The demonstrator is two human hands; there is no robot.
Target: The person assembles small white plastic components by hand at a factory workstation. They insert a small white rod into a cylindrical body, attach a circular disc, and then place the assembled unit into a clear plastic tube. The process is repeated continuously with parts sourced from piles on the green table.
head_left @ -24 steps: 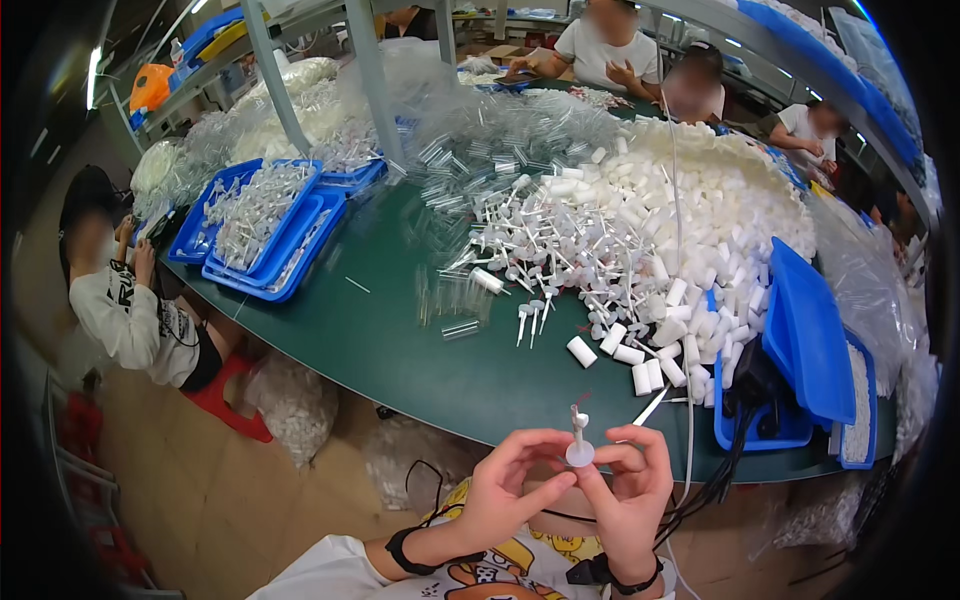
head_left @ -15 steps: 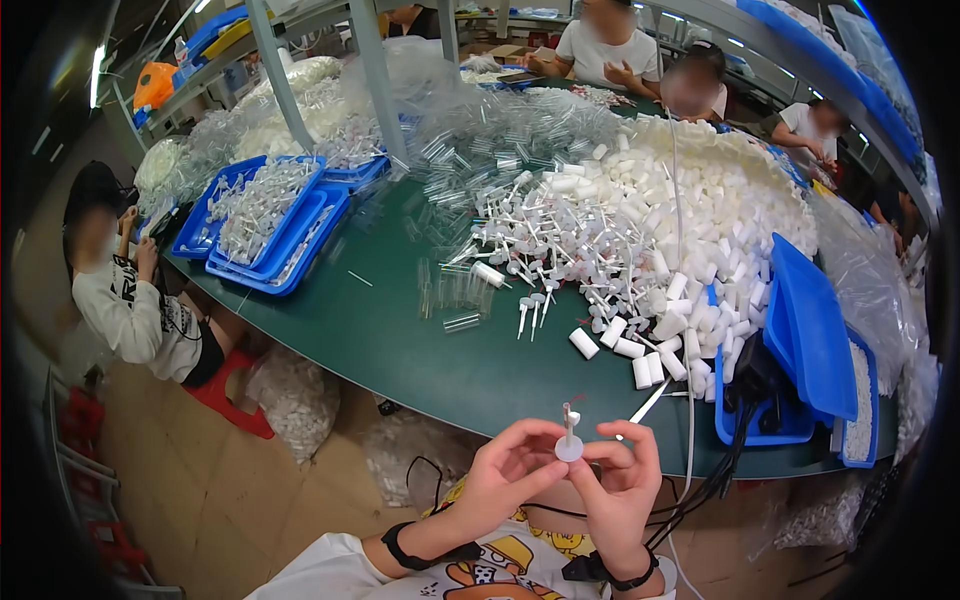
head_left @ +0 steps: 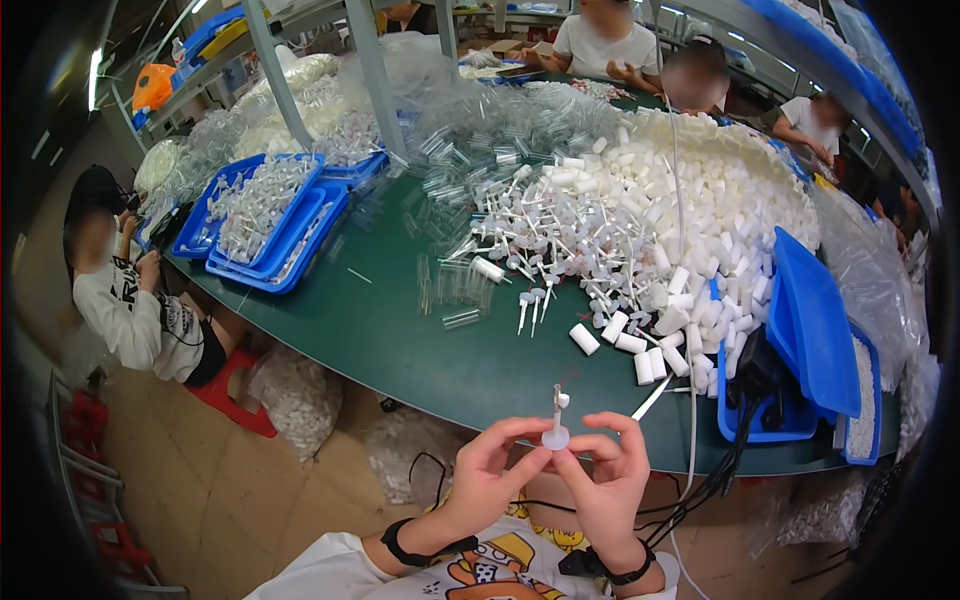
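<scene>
Where the small white part (head_left: 556, 438) is: up in the air by the near edge of the green table (head_left: 385, 345), round foot down, thin stem up.
Left hand (head_left: 490, 478): half curled, with thumb and finger pinching the foot, maybe so the stem stays free and easy to see.
Right hand (head_left: 605, 488): half curled too, thumb and finger at the foot's other side, other fingers loose; two hands likely keep such a little thing steady.
Stem pile (head_left: 550, 228): lies on the table past the hands, perhaps to be easy to reach.
White rolls (head_left: 735, 205): a big heap touching the stem pile's right side.
Clear tubes (head_left: 461, 319): a few lie left of the stems, maybe kept apart so they don't get mixed up.
Blue trays (head_left: 262, 283): far left, full of little white bits; their raised sides probably stop spills.
</scene>
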